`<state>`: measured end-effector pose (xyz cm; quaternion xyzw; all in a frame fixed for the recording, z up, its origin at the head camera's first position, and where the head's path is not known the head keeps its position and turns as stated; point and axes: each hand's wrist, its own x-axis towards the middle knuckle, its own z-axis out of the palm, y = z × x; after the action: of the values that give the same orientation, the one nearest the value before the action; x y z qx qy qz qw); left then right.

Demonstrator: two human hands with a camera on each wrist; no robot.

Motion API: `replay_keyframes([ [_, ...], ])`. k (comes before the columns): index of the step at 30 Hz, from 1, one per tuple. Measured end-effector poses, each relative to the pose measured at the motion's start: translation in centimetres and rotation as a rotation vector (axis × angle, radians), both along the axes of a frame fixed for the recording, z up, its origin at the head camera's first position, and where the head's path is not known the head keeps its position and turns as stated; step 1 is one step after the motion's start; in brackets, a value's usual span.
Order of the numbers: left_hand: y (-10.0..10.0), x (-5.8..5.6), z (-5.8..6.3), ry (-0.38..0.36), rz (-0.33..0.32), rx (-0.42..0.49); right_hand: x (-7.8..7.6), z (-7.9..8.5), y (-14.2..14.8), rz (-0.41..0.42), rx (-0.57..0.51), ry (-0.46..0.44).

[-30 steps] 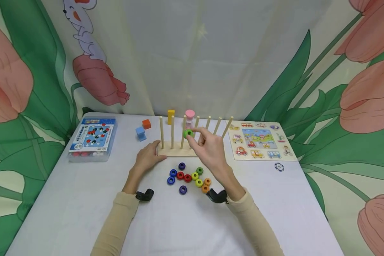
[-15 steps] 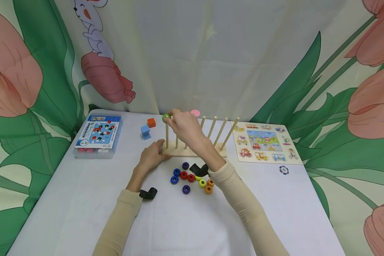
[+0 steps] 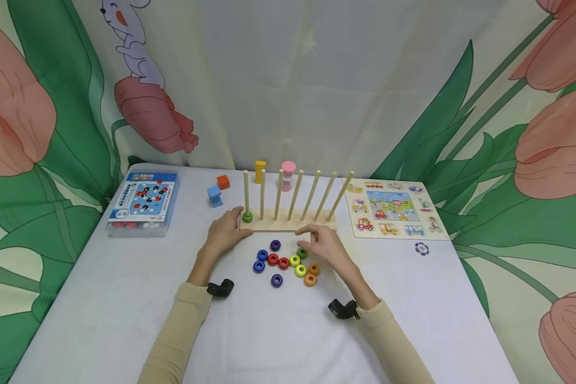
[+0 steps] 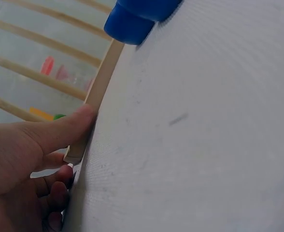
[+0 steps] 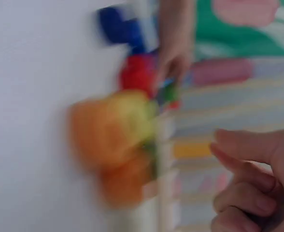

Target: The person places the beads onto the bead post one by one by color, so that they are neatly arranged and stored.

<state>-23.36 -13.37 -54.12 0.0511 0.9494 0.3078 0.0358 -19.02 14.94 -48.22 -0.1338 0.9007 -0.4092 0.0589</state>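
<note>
My left hand (image 3: 224, 233) grips the left end of a wooden peg stand (image 3: 288, 226), thumb along its front edge. In the left wrist view the fingers (image 4: 50, 188) wrap round the base's end. A green ring (image 3: 247, 217) sits at the foot of the leftmost peg. My right hand (image 3: 324, 245) hovers with bent fingers over a darker green ring (image 3: 302, 253), partly covering it. Nothing shows between its thumb and forefinger in the blurred right wrist view. Beside it lie yellow rings (image 3: 301, 271), orange rings (image 3: 310, 280), red rings (image 3: 284, 263) and blue rings (image 3: 259, 266).
Purple rings (image 3: 277, 280) lie near the pile. Behind the stand are a yellow block (image 3: 260, 172) and a pink hourglass (image 3: 288, 168). A boxed set (image 3: 144, 205), blue blocks (image 3: 214, 194) and an orange cube (image 3: 223, 182) stand left. A picture puzzle (image 3: 393, 209) and a chip (image 3: 422, 248) lie right.
The right hand carried the green ring to the leftmost peg and let it go; the ring now sits at the peg's foot. That hand moved back to the loose rings; the left stayed put.
</note>
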Motion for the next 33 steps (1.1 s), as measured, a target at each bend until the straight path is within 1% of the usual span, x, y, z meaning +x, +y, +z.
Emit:
replay_keyframes([
  [1, 0.1, 0.0, 0.0, 0.0, -0.001, 0.0, 0.2, -0.9, 0.8, 0.006, 0.029, -0.058],
  [2, 0.1, -0.1, 0.0, 0.0, -0.002, 0.001, 0.4, -1.7, 1.5, 0.011, 0.054, -0.095],
  [4, 0.1, -0.1, 0.1, -0.001, 0.003, 0.002, 0.5, -2.9, 2.2, 0.029, 0.083, -0.111],
  [7, -0.1, -0.1, 0.1, -0.002, 0.013, 0.006, 0.5, -3.9, 2.3, 0.04, 0.126, -0.042],
  [9, -0.2, -0.1, 0.1, -0.008, 0.014, 0.01, 0.6, -3.7, 2.0, 0.018, 0.155, 0.013],
  [10, -0.2, 0.0, 0.1, -0.012, 0.012, 0.011, 0.6, -3.3, 1.6, 0.0, 0.161, 0.039],
  [12, -0.1, 0.0, 0.0, -0.013, 0.009, 0.012, 0.8, -2.0, 0.7, -0.035, 0.141, 0.095],
  [15, 0.0, 0.0, -0.2, -0.004, 0.005, 0.011, 0.8, 1.1, -1.5, -0.056, 0.033, 0.236],
  [17, 0.1, 0.0, -0.3, 0.012, 0.004, 0.012, 0.5, 3.5, -3.3, -0.041, -0.067, 0.359],
  [19, 0.1, 0.0, -0.4, 0.022, -0.001, 0.013, -0.2, 5.7, -5.3, -0.01, -0.141, 0.49],
  [21, 0.2, 0.0, -0.5, 0.025, -0.004, 0.014, -1.1, 7.6, -7.1, 0.017, -0.175, 0.595],
  [23, 0.2, 0.0, -0.5, 0.027, -0.002, 0.02, -2.2, 9.1, -8.8, 0.039, -0.166, 0.658],
  [25, 0.2, -0.1, -0.5, 0.027, 0.0, 0.02, -3.2, 10.2, -10.1, 0.06, -0.122, 0.668],
  [28, 0.3, -0.1, -0.5, 0.028, -0.002, 0.022, -4.2, 11.0, -11.2, 0.069, -0.024, 0.623],
  [31, 0.2, 0.0, -0.4, 0.024, -0.002, 0.017, -4.6, 10.9, -11.8, 0.081, 0.063, 0.575],
  [33, 0.0, 0.0, -0.3, 0.023, 0.006, 0.016, -4.7, 10.6, -11.9, 0.087, 0.072, 0.559],
])
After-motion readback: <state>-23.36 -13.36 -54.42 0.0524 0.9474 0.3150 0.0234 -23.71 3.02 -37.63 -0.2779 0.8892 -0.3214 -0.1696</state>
